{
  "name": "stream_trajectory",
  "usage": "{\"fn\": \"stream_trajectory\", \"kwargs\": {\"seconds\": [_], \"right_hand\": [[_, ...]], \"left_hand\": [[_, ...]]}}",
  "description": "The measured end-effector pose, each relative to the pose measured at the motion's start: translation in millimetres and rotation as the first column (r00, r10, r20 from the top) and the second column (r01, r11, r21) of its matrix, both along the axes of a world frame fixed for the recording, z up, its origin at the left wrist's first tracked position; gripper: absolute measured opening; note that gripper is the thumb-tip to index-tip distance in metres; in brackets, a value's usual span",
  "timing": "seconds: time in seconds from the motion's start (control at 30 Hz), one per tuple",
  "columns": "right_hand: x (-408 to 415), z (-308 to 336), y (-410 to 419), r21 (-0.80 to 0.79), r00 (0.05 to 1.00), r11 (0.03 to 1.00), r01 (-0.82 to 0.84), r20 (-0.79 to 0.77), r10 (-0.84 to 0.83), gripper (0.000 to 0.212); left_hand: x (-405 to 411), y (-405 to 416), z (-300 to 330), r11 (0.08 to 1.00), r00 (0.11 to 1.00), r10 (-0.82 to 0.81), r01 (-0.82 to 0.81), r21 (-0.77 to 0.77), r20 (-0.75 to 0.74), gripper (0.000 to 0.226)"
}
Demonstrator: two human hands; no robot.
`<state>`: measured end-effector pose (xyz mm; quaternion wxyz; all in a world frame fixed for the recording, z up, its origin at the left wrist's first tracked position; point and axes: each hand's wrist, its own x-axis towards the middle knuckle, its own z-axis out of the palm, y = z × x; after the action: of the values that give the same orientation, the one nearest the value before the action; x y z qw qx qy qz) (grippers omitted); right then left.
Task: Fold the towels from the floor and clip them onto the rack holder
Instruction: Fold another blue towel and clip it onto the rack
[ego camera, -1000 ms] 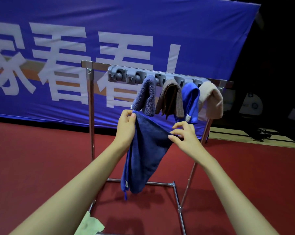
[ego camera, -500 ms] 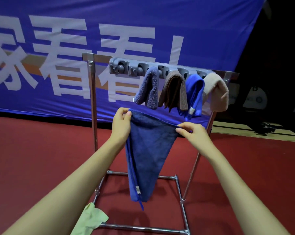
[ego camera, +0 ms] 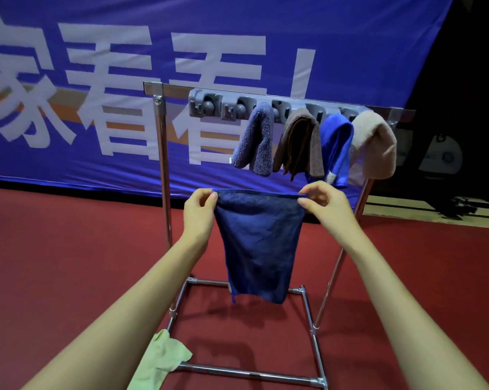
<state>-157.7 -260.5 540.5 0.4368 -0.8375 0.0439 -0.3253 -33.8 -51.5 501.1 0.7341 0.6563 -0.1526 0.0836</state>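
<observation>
A dark blue towel (ego camera: 258, 243) hangs stretched between both hands in front of the rack. My left hand (ego camera: 199, 205) pinches its top left corner and my right hand (ego camera: 322, 202) pinches its top right corner. Above and behind is the grey clip holder (ego camera: 218, 106) on the metal rack (ego camera: 164, 175). Clipped to the holder's right part hang a grey-purple towel (ego camera: 256, 140), a brown towel (ego camera: 299, 142), a bright blue towel (ego camera: 336, 147) and a beige towel (ego camera: 374, 144). The two leftmost clips hold nothing. A light green towel (ego camera: 160, 358) lies on the floor by the rack's base.
The rack's base tubes (ego camera: 246, 372) frame a patch of red floor (ego camera: 55, 249) below the towel. A large blue banner (ego camera: 181, 52) with white characters hangs behind. Dark equipment (ego camera: 457, 209) lies at the far right.
Both hands moved apart along the towel's top edge, so it now hangs flat and squared instead of in a slanted point. The view tilted slightly down.
</observation>
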Motion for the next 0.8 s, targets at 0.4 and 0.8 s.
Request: {"fn": "stream_trajectory", "kwargs": {"seconds": [0.4,0.8], "right_hand": [[-12.7,-0.1,17.0,0.065,0.983,0.998,0.010,0.180,-0.021,0.031],[-19.7,7.4,2.8,-0.141,0.992,0.989,0.038,0.126,-0.020,0.032]], "left_hand": [[-13.6,-7.6,22.6,0.981,0.984,-0.126,0.105,-0.165,-0.122,0.019],[-17.0,-19.2,28.9,0.983,0.987,-0.129,0.116,-0.140,-0.094,0.007]]}}
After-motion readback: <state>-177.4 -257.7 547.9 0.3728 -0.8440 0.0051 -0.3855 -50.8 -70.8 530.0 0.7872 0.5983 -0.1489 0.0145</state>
